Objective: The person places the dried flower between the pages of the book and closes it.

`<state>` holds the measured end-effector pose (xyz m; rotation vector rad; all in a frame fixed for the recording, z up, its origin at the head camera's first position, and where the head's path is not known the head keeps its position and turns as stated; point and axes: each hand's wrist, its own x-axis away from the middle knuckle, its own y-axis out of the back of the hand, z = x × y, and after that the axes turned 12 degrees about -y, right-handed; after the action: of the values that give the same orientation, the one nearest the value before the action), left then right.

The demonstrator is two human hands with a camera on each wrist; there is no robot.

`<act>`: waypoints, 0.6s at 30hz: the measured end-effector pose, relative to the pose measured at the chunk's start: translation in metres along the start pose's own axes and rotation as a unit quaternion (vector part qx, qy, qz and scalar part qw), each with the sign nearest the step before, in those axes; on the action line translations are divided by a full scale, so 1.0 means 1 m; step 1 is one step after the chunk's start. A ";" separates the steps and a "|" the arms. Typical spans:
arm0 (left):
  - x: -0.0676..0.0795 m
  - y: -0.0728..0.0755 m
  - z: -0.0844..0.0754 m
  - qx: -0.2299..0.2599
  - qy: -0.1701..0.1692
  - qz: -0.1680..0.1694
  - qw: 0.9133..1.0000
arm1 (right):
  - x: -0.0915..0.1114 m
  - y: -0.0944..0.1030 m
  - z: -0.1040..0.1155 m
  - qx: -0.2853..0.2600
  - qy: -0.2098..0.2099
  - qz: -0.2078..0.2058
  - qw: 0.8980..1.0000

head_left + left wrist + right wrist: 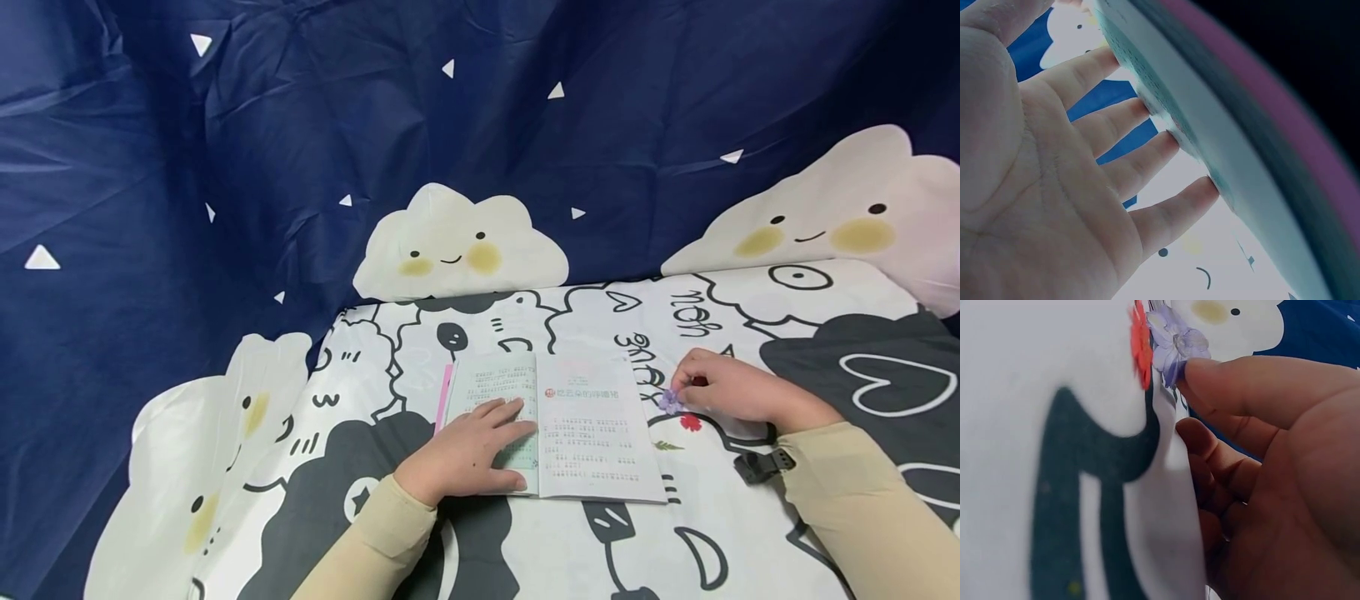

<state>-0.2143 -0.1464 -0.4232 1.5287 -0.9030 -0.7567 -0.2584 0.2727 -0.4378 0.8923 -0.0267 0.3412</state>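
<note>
An open book (585, 450) with printed pages lies on the patterned cloth. My left hand (480, 450) rests on its left page, fingers spread, and in the left wrist view the fingertips (1207, 187) press against the greenish paper. Just right of the book, my right hand (727, 387) pinches a small purple flower (670, 402) between thumb and finger. The right wrist view shows that purple flower (1179, 344) at the thumb tip, beside a red flower (1141, 347). On the cloth below the hand lie the red flower (691, 422) and a small green leaf (666, 446).
White cloth (600, 325) printed with black cartoon shapes covers the surface. Behind it hangs a dark blue curtain (465, 125) with white triangles and smiling clouds. A pink edge (444, 396) shows along the book's left side. A black band (763, 465) is at the right wrist.
</note>
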 end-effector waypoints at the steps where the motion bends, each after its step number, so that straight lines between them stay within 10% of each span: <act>1: 0.000 0.000 0.000 0.000 0.000 0.000 1.000 | 0.000 0.000 0.000 0.002 0.000 -0.003 1.000; 18: -0.001 0.001 -0.001 0.009 0.002 0.006 1.000 | 0.008 0.005 0.026 0.016 0.012 -0.038 0.999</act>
<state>-0.2144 -0.1454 -0.4217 1.5395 -0.9179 -0.7383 -0.2490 0.2576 -0.4162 0.9190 0.0357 0.2824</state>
